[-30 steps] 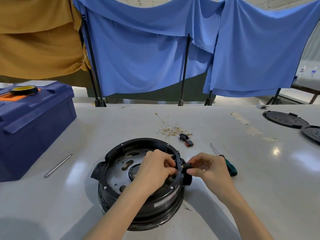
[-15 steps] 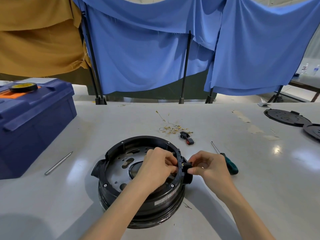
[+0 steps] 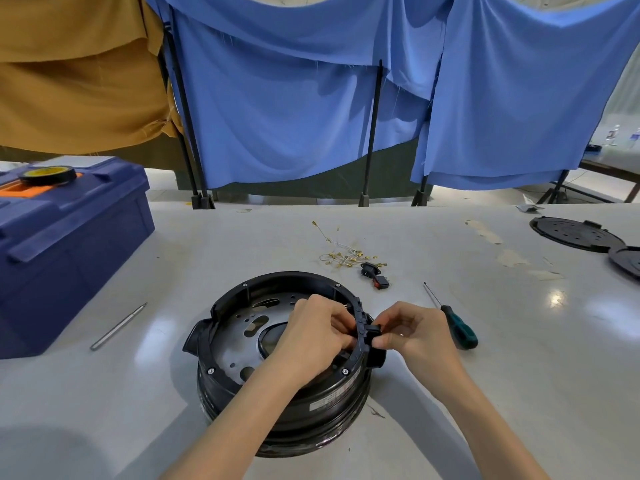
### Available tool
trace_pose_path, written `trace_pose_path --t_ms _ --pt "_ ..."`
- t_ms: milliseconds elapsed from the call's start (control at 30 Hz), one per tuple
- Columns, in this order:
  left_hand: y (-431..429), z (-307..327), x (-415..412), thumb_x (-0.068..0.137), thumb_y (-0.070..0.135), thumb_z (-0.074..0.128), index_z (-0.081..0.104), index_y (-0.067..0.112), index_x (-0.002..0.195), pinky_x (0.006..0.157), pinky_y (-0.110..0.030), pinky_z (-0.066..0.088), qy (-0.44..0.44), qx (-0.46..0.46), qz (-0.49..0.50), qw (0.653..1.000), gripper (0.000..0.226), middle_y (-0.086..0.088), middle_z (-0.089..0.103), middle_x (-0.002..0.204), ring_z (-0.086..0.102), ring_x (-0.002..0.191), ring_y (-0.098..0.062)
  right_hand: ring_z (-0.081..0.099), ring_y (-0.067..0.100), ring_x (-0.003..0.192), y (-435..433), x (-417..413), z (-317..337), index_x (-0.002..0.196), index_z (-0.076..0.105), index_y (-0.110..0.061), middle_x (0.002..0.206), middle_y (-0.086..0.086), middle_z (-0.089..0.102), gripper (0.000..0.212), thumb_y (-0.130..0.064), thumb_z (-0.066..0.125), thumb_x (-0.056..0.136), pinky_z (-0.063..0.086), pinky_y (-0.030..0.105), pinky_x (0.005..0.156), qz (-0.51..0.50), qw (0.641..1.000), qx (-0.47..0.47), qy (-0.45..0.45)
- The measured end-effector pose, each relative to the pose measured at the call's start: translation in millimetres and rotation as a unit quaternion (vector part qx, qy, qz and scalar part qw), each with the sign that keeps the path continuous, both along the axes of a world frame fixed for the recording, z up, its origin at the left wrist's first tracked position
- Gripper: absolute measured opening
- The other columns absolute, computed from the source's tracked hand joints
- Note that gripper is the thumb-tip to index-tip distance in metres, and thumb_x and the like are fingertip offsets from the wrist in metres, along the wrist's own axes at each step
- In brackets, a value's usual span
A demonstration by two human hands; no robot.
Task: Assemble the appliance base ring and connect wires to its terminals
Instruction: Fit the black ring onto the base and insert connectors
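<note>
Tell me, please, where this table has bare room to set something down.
Bare table right of the screwdriver, before the black discs; between toolbox and base ring, around the metal rod. Crowded: wires and switch parts behind the ring, left hand and right hand at its right rim.

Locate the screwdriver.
Head view: the screwdriver lies on the table, right of the base ring, just past the right hand, green handle nearest the camera.

Open counter point(image 3: 450, 393) in front of and left of base ring point(image 3: 242, 296); metal rod point(image 3: 118, 326) and blue toolbox point(image 3: 69, 244) farther left. Screwdriver point(image 3: 457, 329) near right. Wires point(image 3: 341, 254) and rocker switch point(image 3: 381, 281) behind.
</note>
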State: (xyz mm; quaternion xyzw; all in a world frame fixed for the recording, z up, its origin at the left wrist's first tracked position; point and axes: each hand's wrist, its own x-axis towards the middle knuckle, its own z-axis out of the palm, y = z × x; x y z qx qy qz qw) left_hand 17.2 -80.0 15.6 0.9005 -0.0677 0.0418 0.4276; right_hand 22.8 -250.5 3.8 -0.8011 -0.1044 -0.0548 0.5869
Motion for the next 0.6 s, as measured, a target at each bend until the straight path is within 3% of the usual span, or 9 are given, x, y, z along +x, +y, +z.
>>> trace_pose_path --t_ms 233,367,600 --pt "0.1 0.3 -0.9 0.074 0.009 0.079 0.076 0.023 0.082 0.071 -0.026 0.059 -0.001 0.008 -0.001 1.000 0.016 0.009 0.070 0.070 0.067 0.066 -0.001 0.062 0.014 0.058 1.2 1.3 5.4 0.062 0.066 -0.016 0.058 -0.001 0.066 0.036 0.019 0.074 0.064 0.052 0.023 0.062 0.000 0.999 -0.047 0.016" --pt "0.1 0.4 -1.3 0.074 0.008 0.078 0.075 0.023 0.081 0.071 -0.024 0.059 0.004 0.005 0.003 1.000 0.016 0.012 0.069 0.067 0.066 0.064 0.001 0.059 -0.001 0.052 3.7 -1.2 5.3 0.060 0.065 -0.023 0.052 -0.010 0.063 0.042 0.017 0.073 0.066 0.046 0.009 0.056 -0.008 0.997 -0.074 0.001" --pt "0.6 0.3 -1.7 0.073 0.007 0.078 0.075 0.024 0.079 0.071 -0.024 0.059 0.005 0.002 0.002 1.000 0.019 0.013 0.068 0.064 0.066 0.063 0.001 0.058 -0.008 0.057 8.4 -4.4 -0.1 0.062 0.059 -0.032 0.051 -0.019 0.059 0.050 0.016 0.072 0.065 0.041 0.004 0.055 -0.032 0.986 -0.147 -0.072"
